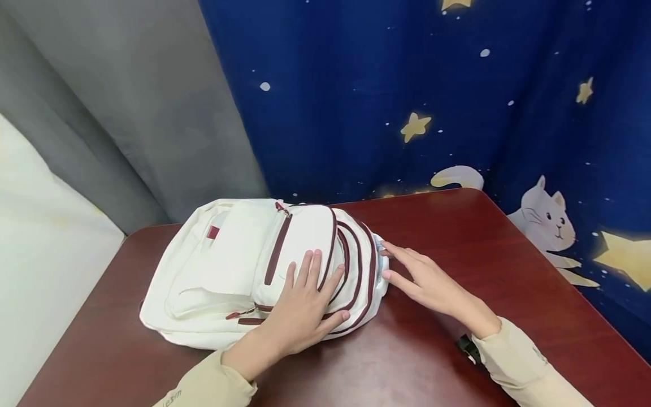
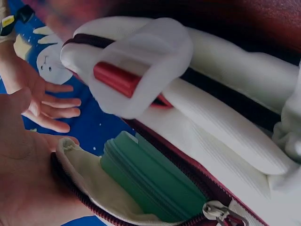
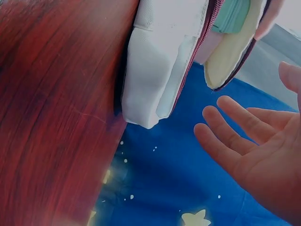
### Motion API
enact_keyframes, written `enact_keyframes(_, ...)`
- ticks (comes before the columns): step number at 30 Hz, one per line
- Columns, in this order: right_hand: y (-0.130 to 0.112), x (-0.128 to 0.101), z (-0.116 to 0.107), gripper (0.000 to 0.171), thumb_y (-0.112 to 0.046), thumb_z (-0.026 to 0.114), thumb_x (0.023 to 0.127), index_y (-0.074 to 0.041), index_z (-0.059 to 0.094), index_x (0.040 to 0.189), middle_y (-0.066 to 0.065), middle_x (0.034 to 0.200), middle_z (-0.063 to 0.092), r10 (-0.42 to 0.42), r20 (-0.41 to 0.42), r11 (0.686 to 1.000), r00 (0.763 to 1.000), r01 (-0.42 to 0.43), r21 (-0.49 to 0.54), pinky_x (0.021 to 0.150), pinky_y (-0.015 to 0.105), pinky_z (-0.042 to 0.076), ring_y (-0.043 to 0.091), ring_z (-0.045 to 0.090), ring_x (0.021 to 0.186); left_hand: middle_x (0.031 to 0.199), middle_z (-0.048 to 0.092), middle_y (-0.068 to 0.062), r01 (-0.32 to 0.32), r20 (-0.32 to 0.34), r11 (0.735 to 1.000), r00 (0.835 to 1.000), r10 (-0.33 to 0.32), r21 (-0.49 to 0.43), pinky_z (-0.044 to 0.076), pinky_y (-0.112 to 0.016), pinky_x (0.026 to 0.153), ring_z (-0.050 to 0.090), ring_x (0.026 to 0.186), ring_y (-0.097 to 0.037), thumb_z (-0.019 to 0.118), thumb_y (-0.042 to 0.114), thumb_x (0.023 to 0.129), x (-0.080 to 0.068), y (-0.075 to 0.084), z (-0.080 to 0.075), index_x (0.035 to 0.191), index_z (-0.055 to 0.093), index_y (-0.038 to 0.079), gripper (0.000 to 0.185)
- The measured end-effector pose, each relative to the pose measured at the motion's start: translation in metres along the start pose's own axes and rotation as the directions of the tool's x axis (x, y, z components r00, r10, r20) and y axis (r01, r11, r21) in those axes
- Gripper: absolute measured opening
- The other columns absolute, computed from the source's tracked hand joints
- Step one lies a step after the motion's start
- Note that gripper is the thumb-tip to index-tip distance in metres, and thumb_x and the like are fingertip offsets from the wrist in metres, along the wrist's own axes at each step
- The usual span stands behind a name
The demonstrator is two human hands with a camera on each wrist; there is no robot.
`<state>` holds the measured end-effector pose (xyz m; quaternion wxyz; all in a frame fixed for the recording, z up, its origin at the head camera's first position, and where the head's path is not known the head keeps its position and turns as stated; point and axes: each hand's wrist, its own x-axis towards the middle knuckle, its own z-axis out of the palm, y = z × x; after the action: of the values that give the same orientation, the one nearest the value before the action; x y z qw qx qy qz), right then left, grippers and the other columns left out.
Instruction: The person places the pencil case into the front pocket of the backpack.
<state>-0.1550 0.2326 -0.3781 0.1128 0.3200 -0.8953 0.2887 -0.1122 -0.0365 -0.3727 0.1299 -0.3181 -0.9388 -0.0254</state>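
Observation:
A white backpack (image 1: 231,249) with dark red zips lies on the table. My left hand (image 1: 305,305) rests on its front pocket, fingers straight and spread. In the left wrist view, that hand (image 2: 28,179) is beside the edge of an unzipped compartment, where a green zipped case (image 2: 146,183) shows. At the bag's right end is my right hand (image 1: 432,280), fingers extended. The right wrist view has this hand (image 3: 263,150) holding nothing, its fingertips apart from the compartment's flap (image 3: 230,56). A zip pull (image 2: 221,212) hangs at the opening's corner.
The dark red wooden table (image 1: 432,220) extends around the bag. Behind it hang a blue curtain (image 1: 346,113) with stars and a cat, and a grey curtain (image 1: 132,102). A black band (image 1: 467,347) shows by the right sleeve.

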Motion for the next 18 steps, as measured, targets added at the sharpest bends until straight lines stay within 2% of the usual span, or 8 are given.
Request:
enact_keyframes(3, -0.002, 0.005, 0.006, 0.060, -0.036, 0.057, 0.092, -0.010, 0.038, 0.143, 0.002, 0.128, 0.054, -0.013, 0.018, 1.000, 1.000, 0.012, 0.006, 0.096, 0.042, 0.038, 0.018, 0.048, 0.117, 0.145, 0.022, -0.032, 0.006, -0.033, 0.999, 0.999, -0.005, 0.040, 0.018, -0.062, 0.101, 0.014, 0.135, -0.044, 0.046, 0.059, 0.088, -0.005, -0.002, 0.005, 0.144, 0.036, 0.011, 0.075)
enact_keyframes(6, -0.001, 0.009, 0.008, 0.059, -0.035, 0.058, 0.092, -0.006, 0.040, 0.141, 0.003, 0.127, 0.055, -0.019, 0.020, 1.000, 1.000, 0.018, 0.009, 0.096, 0.042, 0.038, 0.019, 0.049, 0.117, 0.144, 0.024, -0.031, 0.010, -0.067, 0.998, 0.998, -0.005, 0.070, 0.019, -0.061, 0.100, 0.017, 0.135, -0.043, 0.046, 0.064, 0.085, -0.003, -0.003, 0.010, 0.144, 0.035, 0.009, 0.081)
enact_keyframes(9, 0.002, 0.012, 0.008, 0.058, -0.033, 0.058, 0.092, -0.005, 0.041, 0.139, 0.003, 0.126, 0.056, -0.013, 0.017, 1.000, 1.000, 0.013, 0.005, 0.096, 0.042, 0.038, 0.019, 0.049, 0.117, 0.145, 0.023, -0.030, 0.019, -0.052, 0.998, 0.999, -0.017, 0.053, 0.018, -0.062, 0.101, 0.016, 0.135, -0.043, 0.044, 0.068, 0.084, 0.003, -0.004, 0.011, 0.146, 0.030, 0.006, 0.089)
enact_keyframes(11, 0.004, 0.013, 0.010, 0.057, -0.033, 0.058, 0.092, -0.005, 0.041, 0.139, 0.004, 0.126, 0.056, -0.005, 0.022, 1.000, 1.000, 0.005, 0.010, 0.096, 0.041, 0.038, 0.019, 0.049, 0.117, 0.147, 0.020, -0.029, 0.029, 0.014, 0.999, 1.000, -0.028, -0.020, 0.017, -0.061, 0.102, 0.014, 0.136, -0.042, 0.041, 0.068, 0.085, 0.006, -0.007, 0.007, 0.147, 0.026, 0.005, 0.090)
enact_keyframes(13, 0.004, 0.014, 0.012, 0.058, -0.034, 0.057, 0.093, -0.006, 0.040, 0.141, 0.005, 0.127, 0.056, 0.001, 0.031, 1.000, 1.000, -0.001, 0.015, 0.096, 0.041, 0.038, 0.019, 0.049, 0.116, 0.147, 0.020, -0.027, 0.052, 0.097, 0.987, 0.995, -0.038, -0.155, 0.016, -0.058, 0.104, 0.014, 0.136, -0.040, 0.039, 0.065, 0.088, 0.009, -0.015, -0.004, 0.147, 0.023, 0.004, 0.086)
enact_keyframes(14, 0.004, 0.014, 0.013, 0.059, -0.035, 0.056, 0.093, -0.007, 0.039, 0.141, 0.005, 0.127, 0.055, 0.004, 0.036, 1.000, 0.999, -0.005, 0.019, 0.096, 0.041, 0.038, 0.019, 0.049, 0.116, 0.147, 0.023, -0.025, 0.070, 0.131, 0.969, 0.991, -0.039, -0.238, 0.017, -0.055, 0.105, 0.017, 0.136, -0.038, 0.039, 0.062, 0.090, 0.011, -0.020, -0.011, 0.147, 0.023, 0.004, 0.083)
enact_keyframes(16, 0.003, 0.015, 0.014, 0.059, -0.037, 0.055, 0.093, -0.008, 0.039, 0.142, 0.006, 0.130, 0.054, 0.004, 0.045, 1.000, 0.999, -0.005, 0.020, 0.096, 0.042, 0.038, 0.019, 0.048, 0.117, 0.147, 0.028, -0.018, 0.109, 0.182, 0.917, 0.982, -0.041, -0.384, 0.019, -0.048, 0.107, 0.022, 0.136, -0.031, 0.038, 0.057, 0.093, 0.014, -0.033, -0.028, 0.147, 0.025, 0.006, 0.076)
enact_keyframes(18, 0.002, 0.015, 0.013, 0.059, -0.040, 0.054, 0.093, -0.009, 0.039, 0.142, 0.005, 0.132, 0.052, 0.008, 0.045, 1.000, 0.999, -0.008, 0.011, 0.097, 0.044, 0.037, 0.021, 0.047, 0.118, 0.146, 0.033, -0.012, 0.119, 0.181, 0.879, 0.983, -0.038, -0.462, 0.021, -0.044, 0.107, 0.026, 0.135, -0.027, 0.039, 0.053, 0.095, 0.015, -0.047, -0.044, 0.146, 0.029, 0.008, 0.069)
